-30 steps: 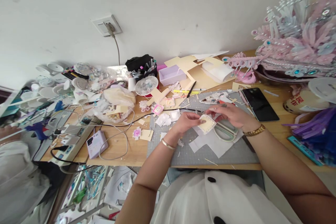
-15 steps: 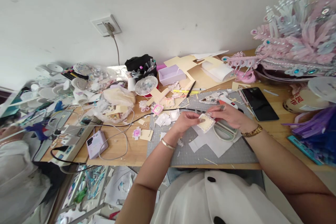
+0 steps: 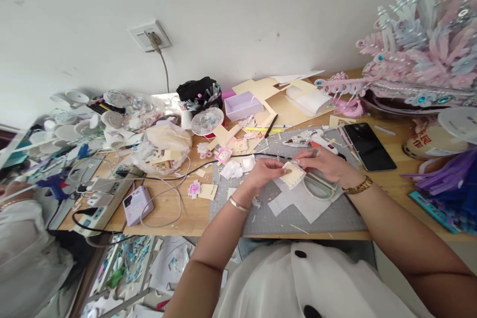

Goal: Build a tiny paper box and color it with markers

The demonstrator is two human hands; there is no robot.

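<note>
Between my two hands is a small cream card piece (image 3: 292, 176) with a white scalloped border. My left hand (image 3: 265, 173) pinches its left edge between thumb and fingers. My right hand (image 3: 323, 163) is closed at its upper right edge, with the fingertips touching it. Below lie white paper scraps (image 3: 294, 204) and scissors with pale handles (image 3: 321, 188) on the grey cutting mat (image 3: 261, 223). Left of my left hand are small pink-and-cream decorated pieces (image 3: 223, 155) and another pink one (image 3: 194, 189) beside a cream card scrap (image 3: 207, 191).
A glue gun (image 3: 323, 143) lies behind my right hand, with a black phone (image 3: 368, 146) to its right. At the back are a lilac box (image 3: 244, 106) and cream card sheets (image 3: 257, 83). Cables and a power strip (image 3: 104, 196) run at left, near a co-worker's sleeve (image 3: 22, 218).
Both hands stay almost still with the cream card piece between them. At far left, a blue object near the co-worker's glue gun now shows higher up.
</note>
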